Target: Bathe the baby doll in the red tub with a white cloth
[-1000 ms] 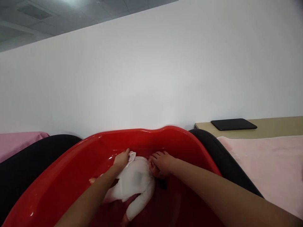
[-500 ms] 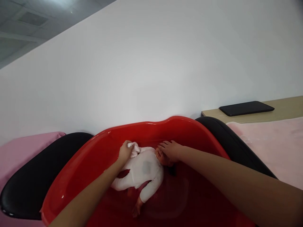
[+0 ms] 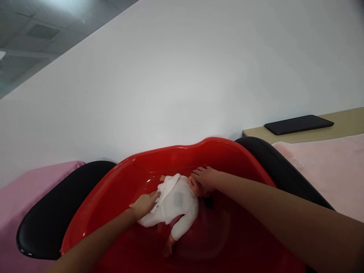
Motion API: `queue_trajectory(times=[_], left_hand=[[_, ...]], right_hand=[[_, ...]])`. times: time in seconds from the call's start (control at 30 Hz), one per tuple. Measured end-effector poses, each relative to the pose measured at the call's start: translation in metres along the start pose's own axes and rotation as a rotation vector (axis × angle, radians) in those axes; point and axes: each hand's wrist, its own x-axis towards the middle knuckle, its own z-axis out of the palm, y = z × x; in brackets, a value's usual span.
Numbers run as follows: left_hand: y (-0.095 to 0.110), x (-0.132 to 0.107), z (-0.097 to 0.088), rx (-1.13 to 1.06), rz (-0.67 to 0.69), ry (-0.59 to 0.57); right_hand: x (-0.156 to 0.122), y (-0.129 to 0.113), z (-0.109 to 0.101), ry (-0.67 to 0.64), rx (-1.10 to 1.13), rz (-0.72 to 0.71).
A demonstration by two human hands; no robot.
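The doll lay in the red tub, near its far wall, dressed in white. Its head was almost wholly hidden under the right hand, which lay cupped over it with the fingers close together; only a sliver of face showed by the fingertips. The left hand rested on the doll's near side at the white cloth, fingers pressed together and flat; whether it pinched the cloth could not be told. One doll arm reached toward the far wall with a small hand showing, and one limb in a white sleeve pointed toward the camera, ending in a bare foot or hand too blurred to tell. The tub's near rim and both forearms were cut off by the lower edge.

Open floor of the tub stretched right of the doll and toward the camera. The tub sat on a black pad that stuck out on both sides. A pink cloth lay left of it, a paler blanket to the right. Beyond that, a dark tablet lay on a wooden shelf against the white wall.
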Motion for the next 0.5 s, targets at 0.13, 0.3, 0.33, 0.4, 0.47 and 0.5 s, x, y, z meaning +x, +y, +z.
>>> queue_trajectory(times=[0.13,0.3,0.33,0.4,0.47,0.5], left_hand=[[-0.062,-0.031,-0.003,0.236,-0.095,-0.273],[-0.046,-0.042,-0.018,-0.024,-0.157,-0.113],[-0.026,-0.040,-0.023,-0.146,-0.149,-0.006],[0.026,-0.033,-0.035,-0.356,-0.084,0.184],[0.078,-0.025,-0.044,-0.495,0.012,0.277],[0.101,-0.021,-0.047,-0.561,0.049,0.281]], right_hand=[[-0.003,-0.002,-0.002,0.010,-0.007,0.000],[-0.005,-0.002,0.000,0.050,0.040,-0.003],[-0.005,-0.002,0.001,0.062,0.050,0.000],[-0.003,0.000,0.003,0.083,0.060,0.002],[-0.002,0.000,0.006,0.091,0.061,0.003],[-0.002,0.000,0.006,0.095,0.061,0.005]])
